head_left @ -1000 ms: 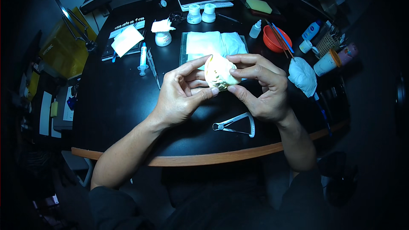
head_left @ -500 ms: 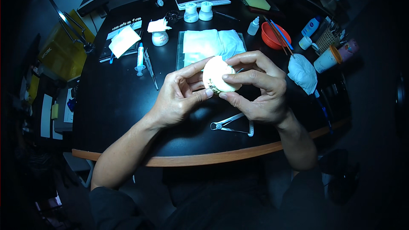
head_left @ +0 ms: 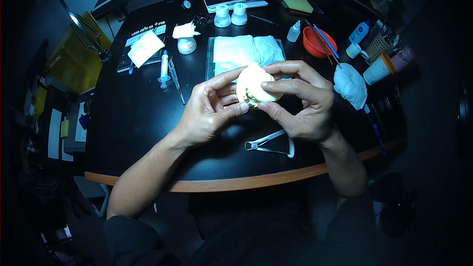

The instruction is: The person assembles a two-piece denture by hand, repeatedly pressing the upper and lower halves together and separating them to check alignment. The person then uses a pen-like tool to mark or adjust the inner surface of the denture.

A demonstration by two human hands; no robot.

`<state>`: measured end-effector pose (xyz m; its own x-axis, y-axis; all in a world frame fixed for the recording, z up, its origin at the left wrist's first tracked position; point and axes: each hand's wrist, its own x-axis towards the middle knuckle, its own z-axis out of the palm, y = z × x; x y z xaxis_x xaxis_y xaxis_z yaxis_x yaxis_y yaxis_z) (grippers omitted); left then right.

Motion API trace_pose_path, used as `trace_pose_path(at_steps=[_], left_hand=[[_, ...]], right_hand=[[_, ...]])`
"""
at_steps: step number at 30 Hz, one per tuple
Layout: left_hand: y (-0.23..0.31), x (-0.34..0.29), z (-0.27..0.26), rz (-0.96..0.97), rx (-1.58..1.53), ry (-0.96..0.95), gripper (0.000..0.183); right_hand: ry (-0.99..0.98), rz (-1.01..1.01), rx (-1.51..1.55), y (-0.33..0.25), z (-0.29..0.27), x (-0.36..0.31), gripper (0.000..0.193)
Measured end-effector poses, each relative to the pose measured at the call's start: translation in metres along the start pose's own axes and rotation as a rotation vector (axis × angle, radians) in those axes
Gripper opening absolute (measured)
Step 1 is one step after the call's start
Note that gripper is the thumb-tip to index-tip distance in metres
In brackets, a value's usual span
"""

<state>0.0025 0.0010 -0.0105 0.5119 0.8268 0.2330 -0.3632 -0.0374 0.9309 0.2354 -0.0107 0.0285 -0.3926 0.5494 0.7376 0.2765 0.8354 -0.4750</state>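
A pale, brightly lit dental plaster model [head_left: 251, 86] is held above the desk between both hands; glare washes out much of its surface. My left hand [head_left: 209, 108] grips its left side, thumb at the lower edge and fingers behind. On the other side, my right hand [head_left: 305, 101] pinches it, with thumb low and index finger across the front. Below the right hand lies a metal caliper [head_left: 268, 143] with a curved scale. Behind the model, folded white tissues [head_left: 236, 51] rest on a glass slab [head_left: 210, 61].
To the left lie a syringe [head_left: 164, 71], tweezers [head_left: 176, 81] and a jar [head_left: 186, 45] topped with tissue. Two white jars [head_left: 222, 16] stand at the back. On the right are a red bowl [head_left: 315, 48] with brushes, a tissue-wrapped bundle [head_left: 350, 83] and a lidded cup [head_left: 378, 69].
The model has tilted slightly between my fingers, and its lower textured edge shows a little more. Both hands keep nearly the same grip. The whole view has shifted slightly.
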Motion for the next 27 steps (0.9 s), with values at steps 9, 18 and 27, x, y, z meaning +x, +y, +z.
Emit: trace_pose_path(at_steps=[9,18,27], left_hand=[[-0.001,-0.001,-0.001,0.016,-0.01,0.089,0.068],[0.002,0.0,-0.001,0.027,0.023,0.149,0.067],[0.006,-0.002,0.003,-0.018,0.019,0.171,0.069]], right_hand=[[0.044,0.067,0.042,0.0,0.006,-0.003,0.031],[0.065,0.205,0.291,0.007,0.008,-0.006,0.028],[0.072,0.255,0.438,0.008,0.014,-0.008,0.025]])
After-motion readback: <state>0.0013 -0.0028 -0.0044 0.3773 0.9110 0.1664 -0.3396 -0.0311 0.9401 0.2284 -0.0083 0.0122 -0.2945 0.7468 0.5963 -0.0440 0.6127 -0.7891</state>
